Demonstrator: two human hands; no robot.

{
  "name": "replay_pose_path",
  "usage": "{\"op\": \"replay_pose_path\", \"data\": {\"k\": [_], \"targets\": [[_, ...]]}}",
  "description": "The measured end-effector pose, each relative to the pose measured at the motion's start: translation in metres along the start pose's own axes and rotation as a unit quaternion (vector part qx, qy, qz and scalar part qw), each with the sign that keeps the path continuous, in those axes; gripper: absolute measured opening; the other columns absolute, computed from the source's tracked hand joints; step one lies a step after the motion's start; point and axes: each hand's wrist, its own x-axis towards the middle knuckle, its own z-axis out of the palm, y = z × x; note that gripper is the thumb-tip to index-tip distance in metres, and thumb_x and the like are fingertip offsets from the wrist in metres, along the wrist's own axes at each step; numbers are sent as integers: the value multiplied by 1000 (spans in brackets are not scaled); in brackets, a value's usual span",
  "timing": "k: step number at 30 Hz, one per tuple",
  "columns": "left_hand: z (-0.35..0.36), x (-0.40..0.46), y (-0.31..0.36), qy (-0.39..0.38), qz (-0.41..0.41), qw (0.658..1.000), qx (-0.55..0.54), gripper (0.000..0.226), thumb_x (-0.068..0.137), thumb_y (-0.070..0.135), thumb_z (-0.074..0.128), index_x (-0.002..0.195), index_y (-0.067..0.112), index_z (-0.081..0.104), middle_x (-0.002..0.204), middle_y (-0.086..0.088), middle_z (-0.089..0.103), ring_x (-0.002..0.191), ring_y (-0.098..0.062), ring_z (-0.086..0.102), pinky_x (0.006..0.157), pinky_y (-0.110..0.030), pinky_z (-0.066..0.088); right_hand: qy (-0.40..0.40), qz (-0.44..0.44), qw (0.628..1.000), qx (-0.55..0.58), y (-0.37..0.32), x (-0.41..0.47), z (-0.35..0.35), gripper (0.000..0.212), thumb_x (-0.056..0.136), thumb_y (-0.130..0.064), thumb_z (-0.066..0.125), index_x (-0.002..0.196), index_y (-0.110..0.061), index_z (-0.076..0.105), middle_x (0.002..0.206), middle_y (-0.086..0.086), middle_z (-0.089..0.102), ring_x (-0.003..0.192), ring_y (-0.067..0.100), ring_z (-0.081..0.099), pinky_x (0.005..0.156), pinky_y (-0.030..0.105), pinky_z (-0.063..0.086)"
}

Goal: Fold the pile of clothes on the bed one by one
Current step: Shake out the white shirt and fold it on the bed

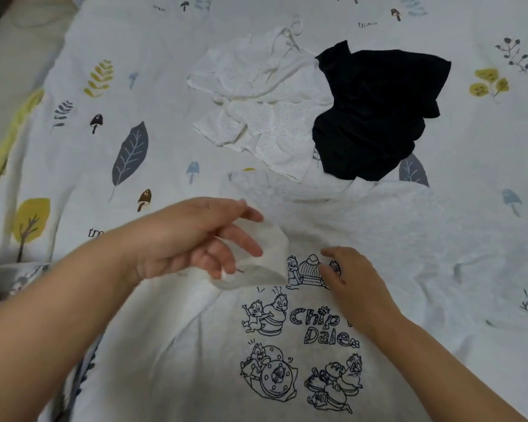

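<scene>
A white T-shirt point(195, 345) with dark cartoon line prints lies spread out in front of me on the bed. My left hand point(195, 239) holds a fold of its left side, lifted off the bed and drawn toward the middle. Flat on the print, near the shirt's centre, rests my right hand point(351, 281) with its fingers relaxed. Farther back, a crumpled white dotted garment point(256, 117) lies beside a crumpled black garment point(375, 114).
The bed point(110, 95) is covered with a white sheet printed with leaves, trees and mushrooms. Its left edge point(19, 71) runs along a pale surface. A patterned cloth point(22, 275) lies at the near left under my left forearm.
</scene>
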Motion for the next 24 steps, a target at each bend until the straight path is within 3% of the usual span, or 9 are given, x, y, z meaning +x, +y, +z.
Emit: {"op": "replay_pose_path", "data": {"k": [3, 5, 7, 11, 14, 16, 19, 22, 24], "targets": [[4, 18, -34, 126, 68, 989, 31, 14, 95, 13, 48, 89, 12, 61, 66, -4, 67, 45, -13, 56, 45, -22, 48, 34, 31, 992, 117, -7, 3, 4, 33, 99, -29, 40, 127, -16, 51, 126, 0, 55, 104, 7, 47, 85, 21, 35], [-3, 32, -70, 257, 94, 943, 190, 14, 91, 12, 53, 79, 18, 57, 71, 1, 63, 61, -16, 58, 60, -27, 45, 53, 45, 986, 153, -10, 6, 7, 33, 97, -31, 42, 126, -17, 49, 124, 1, 56, 102, 8, 50, 85, 24, 38], [-3, 37, -105, 302, 85, 886, 341, 8, 87, 24, 61, 91, 19, 57, 87, 1, 59, 83, -20, 58, 72, -28, 40, 50, 17, 994, 94, -14, 8, 13, 37, 94, -37, 47, 128, -21, 48, 127, 0, 51, 108, 10, 47, 90, 26, 38], [4, 39, -150, 350, 98, 847, 388, 68, 73, 35, 76, 129, 8, 47, 120, -13, 50, 114, -31, 46, 93, -38, 39, 0, -115, 989, -91, -42, 11, 38, 55, 85, -48, 56, 135, -28, 43, 137, 1, 36, 129, 17, 28, 104, 33, 25], [7, 37, -151, 365, 122, 860, 334, 33, 76, 31, 71, 102, 15, 61, 93, -4, 61, 92, -27, 58, 72, -31, 41, -67, -148, 970, -180, -62, 19, 59, 58, 81, -38, 62, 135, -25, 42, 138, 3, 37, 132, 23, 27, 109, 41, 17], [7, 32, -151, 378, 216, 830, 348, 6, 72, 22, 60, 71, 18, 56, 62, 6, 52, 59, -18, 52, 51, -22, 30, -7, -211, 953, -217, -66, 22, 62, 37, 73, -18, 71, 109, -17, 62, 108, 5, 60, 108, 26, 52, 97, 44, 35], [6, 16, -157, 335, 319, 787, 409, 19, 71, 17, 57, 63, 18, 40, 56, 10, 38, 52, -6, 26, 50, -11, 14, 102, -280, 941, -162, -45, 15, 54, 21, 60, -14, 76, 75, -14, 62, 74, 1, 59, 77, 22, 55, 77, 33, 39], [4, 11, -182, 250, 354, 727, 532, 44, 52, 14, 78, 69, 18, 38, 60, 4, 47, 54, -11, 38, 51, -20, 16, 29, -301, 920, -251, -14, 0, 44, 38, 36, -5, 83, 66, -19, 62, 85, 1, 62, 86, 23, 58, 86, 35, 31], [0, 12, -193, 250, 327, 725, 553, 52, 43, 13, 83, 74, 16, 42, 66, 0, 50, 55, -19, 46, 54, -23, 24, -1, -271, 923, -274, -3, -1, 39, 40, 31, 1, 79, 59, -22, 62, 88, 0, 64, 90, 23, 58, 88, 37, 28]]}}
